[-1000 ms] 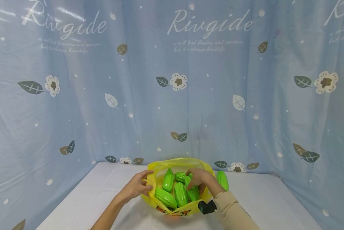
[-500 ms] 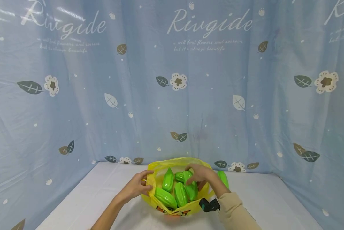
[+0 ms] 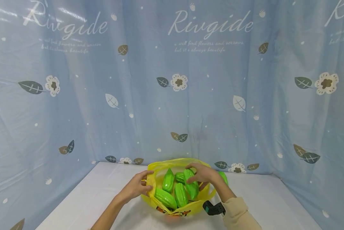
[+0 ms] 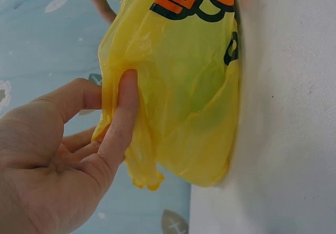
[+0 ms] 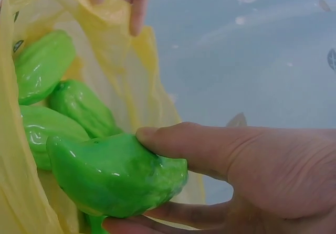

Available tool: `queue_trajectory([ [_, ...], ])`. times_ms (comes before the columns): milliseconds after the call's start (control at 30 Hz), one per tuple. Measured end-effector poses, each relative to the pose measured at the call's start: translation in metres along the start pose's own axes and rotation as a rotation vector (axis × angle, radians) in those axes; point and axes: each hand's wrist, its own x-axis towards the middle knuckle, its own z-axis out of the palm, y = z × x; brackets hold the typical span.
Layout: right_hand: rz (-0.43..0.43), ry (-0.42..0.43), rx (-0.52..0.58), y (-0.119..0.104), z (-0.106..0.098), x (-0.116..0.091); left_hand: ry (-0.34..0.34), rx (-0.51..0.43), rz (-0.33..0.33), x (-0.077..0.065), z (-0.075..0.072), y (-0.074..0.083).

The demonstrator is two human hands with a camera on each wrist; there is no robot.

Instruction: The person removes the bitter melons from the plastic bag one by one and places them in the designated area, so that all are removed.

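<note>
A yellow plastic bag (image 3: 160, 202) (image 4: 184, 97) (image 5: 21, 202) sits on the white table (image 3: 108, 191), open at the top with several glossy green gourds inside. My left hand (image 3: 137, 187) (image 4: 105, 124) pinches the bag's left rim between thumb and fingers. My right hand (image 3: 199, 175) (image 5: 173, 184) grips one green gourd (image 3: 191, 184) (image 5: 113, 173) just above the others in the bag. Another green gourd (image 3: 223, 176) lies on the table behind my right wrist, partly hidden.
A blue flowered curtain (image 3: 172, 80) closes off the back and both sides of the table. A black wrist camera (image 3: 214, 208) sits on my right sleeve. Bare white tabletop (image 3: 275, 198) lies to the left and right of the bag.
My right hand has closed round one gourd and lifted it a little up and back over the bag. The left hand keeps its hold on the rim.
</note>
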Motion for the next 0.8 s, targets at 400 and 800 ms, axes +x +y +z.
queue_trajectory([
  [400, -0.057, 0.03, 0.052, 0.009, 0.001, -0.009, -0.001, 0.002, -0.003, -0.002, 0.0, 0.0],
  [800, -0.116, 0.038, 0.078, 0.012, -0.004, -0.024, 0.003, -0.001, -0.008, -0.001, 0.0, -0.001],
])
